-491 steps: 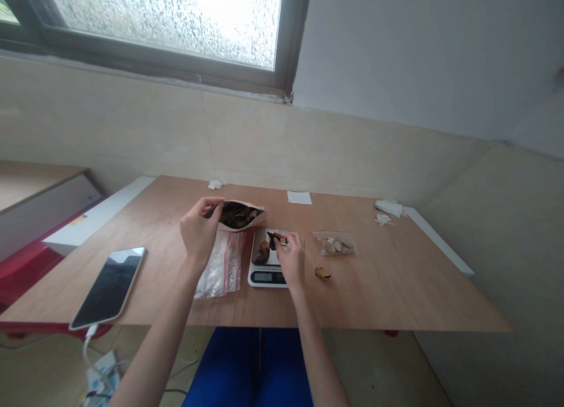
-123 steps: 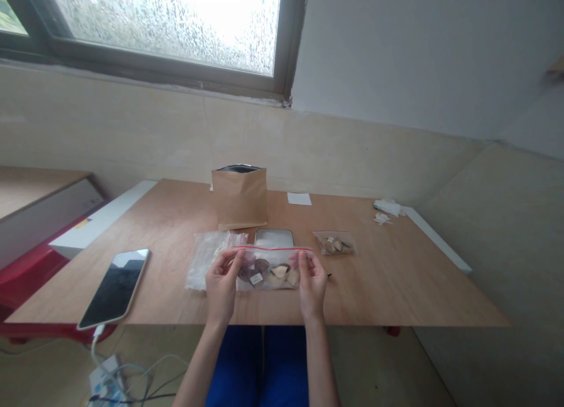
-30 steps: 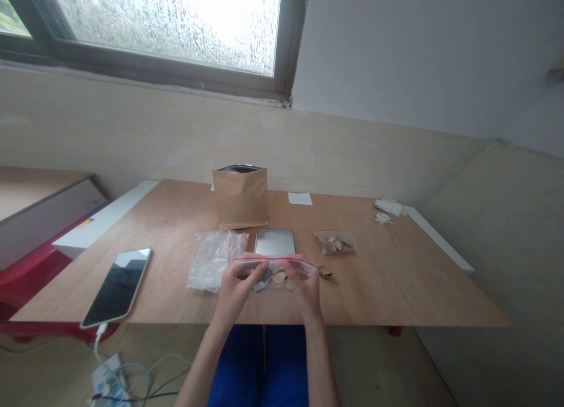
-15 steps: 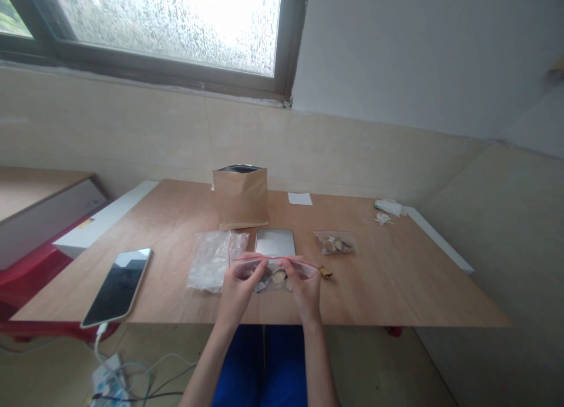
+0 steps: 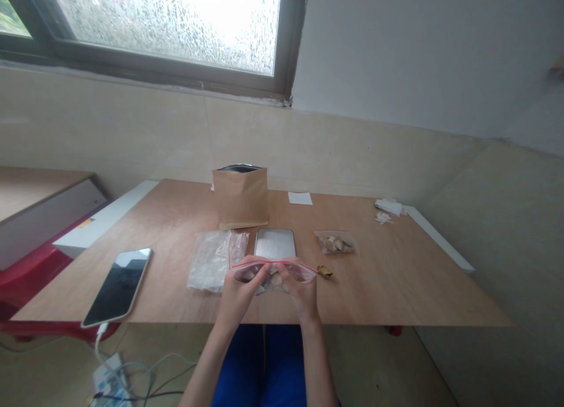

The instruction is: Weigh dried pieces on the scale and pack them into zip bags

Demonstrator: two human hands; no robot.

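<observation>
Between my two hands is a clear zip bag [image 5: 276, 282] with a red seal line and pale, flat dried slices inside. My left hand [image 5: 239, 285] pinches its top edge, thumb near the middle of the seal. From the other side my right hand [image 5: 301, 288] grips the same edge, its thumb close to the left one. Fingers behind the bag are partly hidden. Just beyond the bag lies a small silver scale [image 5: 275, 243]. A small brown dried piece [image 5: 325, 272] rests on the table right of my right hand.
An upright brown kraft pouch [image 5: 241, 197] gapes at the top. Empty zip bags [image 5: 211, 263] lie left, a filled zip bag [image 5: 335, 242] right. A phone [image 5: 118, 286] with a cable sits at the left edge. White paper [image 5: 300, 198] and crumpled tissue [image 5: 389, 207] lie farther back.
My thumbs have come closer together at the middle of the bag's top. The red seal line now bows more, and the bag's right end has drawn slightly inward.
</observation>
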